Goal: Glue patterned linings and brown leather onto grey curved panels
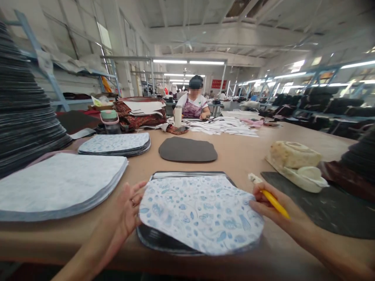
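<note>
A white fabric piece with a blue leaf-like print (202, 214) lies slanted over a dark, rounded panel (166, 240) at the table's front. My left hand (127, 208) has its fingers curled at the piece's left edge, gripping it. With thumb and fingers, my right hand (271, 201) pinches the right edge. That same hand also holds a yellow-handled brush (274, 203), its pale, smeared tip pointing to the far left. Behind the printed piece, a plain dark grey panel (187, 149) lies flat.
Stacks of white-topped pieces (58, 181) and printed pieces (117, 142) lie left, beside a tall dark stack (26, 105). A glue-stained yellowish container (295, 164) stands right on a dark board (322, 207). A co-worker (193, 101) sits across the table behind white sheets (225, 125).
</note>
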A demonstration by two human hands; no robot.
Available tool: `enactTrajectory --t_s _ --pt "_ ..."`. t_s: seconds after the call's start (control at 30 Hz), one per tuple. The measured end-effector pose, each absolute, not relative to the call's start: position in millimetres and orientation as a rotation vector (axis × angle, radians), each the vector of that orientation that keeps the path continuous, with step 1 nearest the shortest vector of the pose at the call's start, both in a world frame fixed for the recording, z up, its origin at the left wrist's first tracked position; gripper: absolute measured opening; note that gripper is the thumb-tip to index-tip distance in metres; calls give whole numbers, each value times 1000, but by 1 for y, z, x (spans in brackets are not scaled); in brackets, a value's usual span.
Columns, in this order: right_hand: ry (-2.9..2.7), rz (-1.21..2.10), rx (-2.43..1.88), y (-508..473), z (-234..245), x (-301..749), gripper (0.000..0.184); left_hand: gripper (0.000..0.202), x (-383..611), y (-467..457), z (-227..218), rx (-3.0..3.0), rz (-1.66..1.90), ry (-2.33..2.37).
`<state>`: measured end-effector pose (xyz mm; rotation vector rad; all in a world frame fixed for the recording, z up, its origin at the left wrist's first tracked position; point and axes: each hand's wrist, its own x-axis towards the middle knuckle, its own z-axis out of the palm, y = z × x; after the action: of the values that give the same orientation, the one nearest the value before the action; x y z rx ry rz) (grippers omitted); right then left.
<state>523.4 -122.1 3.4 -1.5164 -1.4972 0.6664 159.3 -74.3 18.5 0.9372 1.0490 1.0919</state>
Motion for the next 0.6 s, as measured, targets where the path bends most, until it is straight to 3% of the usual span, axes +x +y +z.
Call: enactTrajectory --t_s 0.1,0.17,0.33,0.43,0.6 --pt "-1530 690 -1532 -120 -7 526 22 93 153 -69 6 1157 1093 1127" --pt "-1536 684 -1556 -117 -8 525 24 97 152 -67 0 1369 1044 1187" --pt "-1553 437 -1697 -111 -7 516 26 73 149 -64 -5 1738 924 1378" --pt "-1586 477 -1707 -108 -12 519 24 60 138 -73 -6 1913 864 1502" --pt "-1621 489 -1675 -97 -23 526 23 59 116 -111 -19 2287 811 1505"
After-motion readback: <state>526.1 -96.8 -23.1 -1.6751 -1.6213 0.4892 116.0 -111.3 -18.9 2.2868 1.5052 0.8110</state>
